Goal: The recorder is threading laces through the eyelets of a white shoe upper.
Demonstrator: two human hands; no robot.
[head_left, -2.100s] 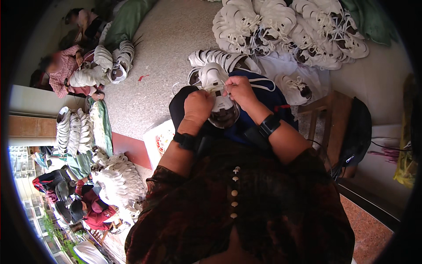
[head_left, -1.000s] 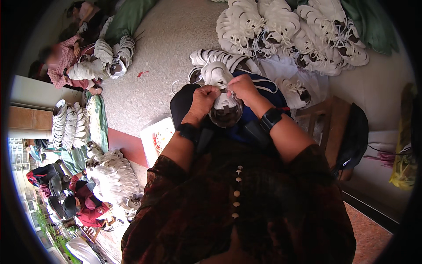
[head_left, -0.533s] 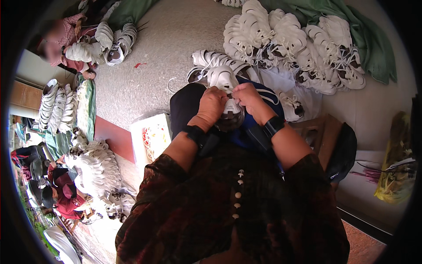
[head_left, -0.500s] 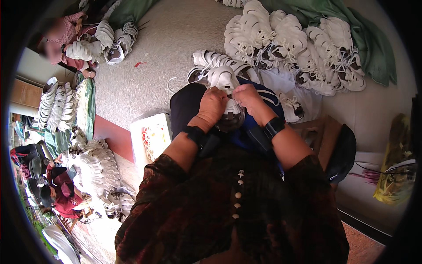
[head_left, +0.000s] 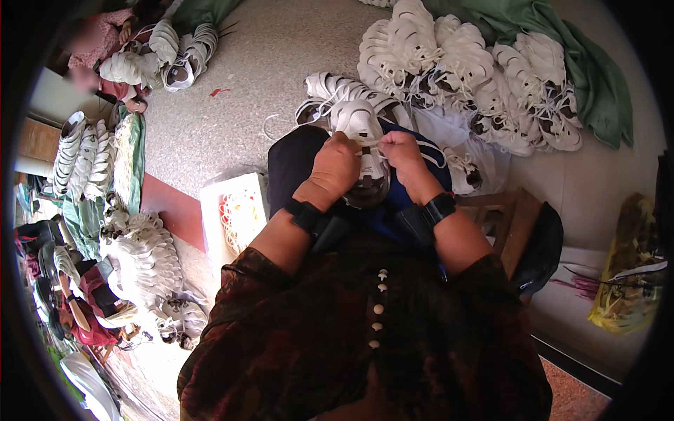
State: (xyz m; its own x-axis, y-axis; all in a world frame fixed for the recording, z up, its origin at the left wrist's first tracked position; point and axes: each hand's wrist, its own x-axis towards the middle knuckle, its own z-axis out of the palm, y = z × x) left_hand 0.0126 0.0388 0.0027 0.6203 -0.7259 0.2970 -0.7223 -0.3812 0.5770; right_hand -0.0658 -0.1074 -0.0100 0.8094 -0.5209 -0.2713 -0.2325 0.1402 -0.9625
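A white shoe (head_left: 356,118) lies across my lap on dark blue cloth, its toe pointing away and its dark opening nearest me. From the left, my left hand (head_left: 338,163) closes its fingers at the edge of the lacing. My right hand (head_left: 403,153) pinches a white shoelace (head_left: 372,144) on the other side, and the lace runs across the shoe's front between both hands. The left fingertips are partly hidden, but they appear to grip the same lace. Just beyond stands a row of nested white shoes (head_left: 344,88), with a loose lace trailing left.
A white box (head_left: 214,217) of pale and orange laces stands left of my lap. Heaped white shoes (head_left: 460,59) lie far right beside green cloth (head_left: 593,84). More shoe piles (head_left: 144,256) line the left, where other people sit. A wooden stool (head_left: 516,221) is at my right.
My hands have drawn slightly apart, and the lace now shows across the shoe between them. The whole view has shifted slightly. At the lower left, a co-worker's arm has come into sight.
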